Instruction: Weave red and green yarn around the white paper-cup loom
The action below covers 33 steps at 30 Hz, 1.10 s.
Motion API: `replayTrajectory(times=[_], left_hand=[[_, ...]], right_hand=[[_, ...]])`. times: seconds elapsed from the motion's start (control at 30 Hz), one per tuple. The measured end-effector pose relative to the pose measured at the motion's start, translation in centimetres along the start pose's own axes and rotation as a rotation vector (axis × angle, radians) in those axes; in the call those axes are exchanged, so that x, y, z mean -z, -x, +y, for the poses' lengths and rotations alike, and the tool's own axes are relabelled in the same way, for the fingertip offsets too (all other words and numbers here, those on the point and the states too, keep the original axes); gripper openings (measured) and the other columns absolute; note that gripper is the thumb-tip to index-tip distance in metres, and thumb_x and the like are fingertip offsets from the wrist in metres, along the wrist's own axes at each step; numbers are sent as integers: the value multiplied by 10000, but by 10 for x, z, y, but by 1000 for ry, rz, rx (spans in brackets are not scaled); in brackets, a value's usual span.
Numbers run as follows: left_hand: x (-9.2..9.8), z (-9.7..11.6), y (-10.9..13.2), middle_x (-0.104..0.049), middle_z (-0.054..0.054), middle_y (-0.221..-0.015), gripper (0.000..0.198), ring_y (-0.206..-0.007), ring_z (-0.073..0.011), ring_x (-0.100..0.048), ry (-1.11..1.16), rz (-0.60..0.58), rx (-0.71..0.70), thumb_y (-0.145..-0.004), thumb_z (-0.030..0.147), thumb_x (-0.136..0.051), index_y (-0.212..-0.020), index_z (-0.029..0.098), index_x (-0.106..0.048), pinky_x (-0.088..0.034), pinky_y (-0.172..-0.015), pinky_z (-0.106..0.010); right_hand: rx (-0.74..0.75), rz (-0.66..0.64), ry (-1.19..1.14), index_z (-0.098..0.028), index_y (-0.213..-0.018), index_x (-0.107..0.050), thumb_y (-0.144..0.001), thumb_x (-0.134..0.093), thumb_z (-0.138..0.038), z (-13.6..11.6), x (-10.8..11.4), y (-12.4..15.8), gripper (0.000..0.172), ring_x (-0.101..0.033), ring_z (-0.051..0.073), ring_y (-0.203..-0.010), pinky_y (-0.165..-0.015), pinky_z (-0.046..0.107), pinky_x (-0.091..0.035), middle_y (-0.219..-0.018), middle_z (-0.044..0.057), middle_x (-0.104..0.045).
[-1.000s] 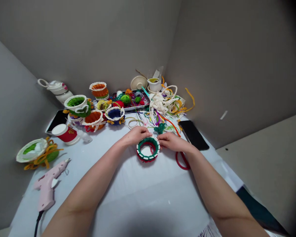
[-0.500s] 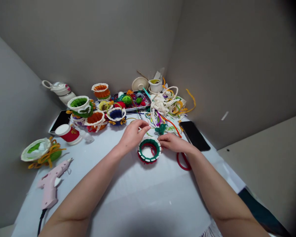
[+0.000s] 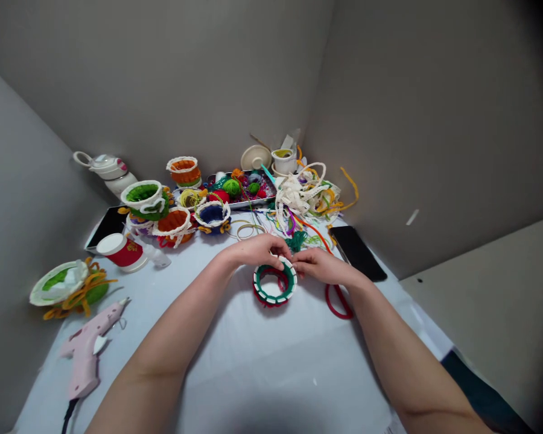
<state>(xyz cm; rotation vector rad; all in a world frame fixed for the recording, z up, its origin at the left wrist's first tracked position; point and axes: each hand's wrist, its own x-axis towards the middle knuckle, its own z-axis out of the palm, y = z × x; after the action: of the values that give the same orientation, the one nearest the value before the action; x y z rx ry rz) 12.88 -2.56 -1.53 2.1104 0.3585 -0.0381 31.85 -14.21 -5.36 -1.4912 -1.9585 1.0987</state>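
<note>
A small round basket [image 3: 275,298] with a white slatted rim, woven in green and red yarn, stands on the table in front of me. My left hand [image 3: 265,248] is closed on its far rim, the thumb reaching over the inside. At the right edge of the rim is my right hand [image 3: 315,264], its fingertips pinched together; what they hold is too small to make out. A red fuzzy cord [image 3: 344,308] lies in a loop below my right wrist. Just beyond my hands rests a tangle of dark green yarn [image 3: 297,241].
A pink glue gun [image 3: 85,355] lies at left, near a red-and-white paper cup [image 3: 125,253]. Several woven baskets [image 3: 174,223] stand behind it. A tray [image 3: 248,205] of yarn balls, white lace ribbon [image 3: 294,193] and a black phone [image 3: 358,253] sit farther back and right.
My left hand has come down and right from above the basket onto its far rim. The right hand stays close to the rim's right side. The view has shifted slightly.
</note>
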Motion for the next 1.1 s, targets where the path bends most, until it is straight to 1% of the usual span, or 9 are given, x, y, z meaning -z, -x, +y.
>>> replayTrajectory(times=[0.07,0.17,0.3,0.47,0.63,0.77,0.83,0.93,1.1], left_hand=[[-3,-2,2,-718,-19,-915,264,-827,-137,-617,27,-2,-33,-707,220,-705,-966,172,-712,-439,-764,-223],[-5,-2,4,-720,-34,-904,221,-827,-141,-617,22,27,-38,-737,237,-682,-940,156,-715,-443,-782,-230],[-4,-1,6,-714,-45,-864,211,-802,-143,-616,6,78,-10,-773,297,-651,-899,141,-716,-446,-755,-227],[-5,-1,5,-695,-41,-801,224,-740,-138,-588,-14,146,56,-771,325,-637,-849,124,-700,-430,-685,-225],[-6,-1,5,-679,-30,-765,232,-713,-131,-565,-5,165,79,-771,334,-621,-828,121,-693,-414,-658,-220],[-8,-1,4,-661,-24,-737,249,-688,-125,-550,-8,177,105,-776,343,-608,-827,114,-693,-398,-629,-215],[-8,-1,3,-662,-24,-741,251,-689,-123,-547,-13,177,97,-778,340,-606,-831,110,-693,-400,-633,-214],[-8,-2,3,-672,-27,-766,239,-706,-124,-557,-20,175,73,-783,318,-605,-857,110,-696,-413,-655,-215],[-7,-1,5,-700,-38,-862,212,-791,-133,-598,-11,175,28,-798,274,-598,-912,126,-698,-447,-748,-223]], right_hand=[[-2,9,9,-159,-784,-689,-902,-500,-425,1,0,0,347,-512,134,-635,-612,235,-395,-671,7,-617],[-11,36,20,-157,-815,-698,-897,-503,-419,-1,1,1,337,-510,135,-636,-615,239,-397,-687,11,-626],[-19,67,65,-158,-882,-718,-897,-502,-397,-6,4,5,323,-554,156,-686,-660,257,-424,-759,36,-676],[1,127,120,-181,-952,-728,-923,-486,-393,-18,7,12,323,-609,193,-778,-717,283,-448,-874,58,-717],[59,246,190,-188,-938,-706,-929,-499,-358,-29,4,14,269,-612,187,-751,-698,287,-442,-857,68,-710],[166,341,303,-187,-902,-665,-935,-502,-305,-32,1,13,204,-587,177,-762,-676,279,-427,-846,72,-675],[219,345,349,-187,-896,-650,-937,-505,-279,-32,1,13,177,-571,173,-755,-666,275,-420,-834,69,-657],[280,301,368,-194,-900,-648,-932,-517,-257,-31,3,15,150,-562,167,-734,-667,275,-423,-802,58,-647],[296,251,364,-201,-928,-660,-923,-506,-215,-29,10,21,155,-573,168,-736,-700,288,-435,-819,56,-656]])
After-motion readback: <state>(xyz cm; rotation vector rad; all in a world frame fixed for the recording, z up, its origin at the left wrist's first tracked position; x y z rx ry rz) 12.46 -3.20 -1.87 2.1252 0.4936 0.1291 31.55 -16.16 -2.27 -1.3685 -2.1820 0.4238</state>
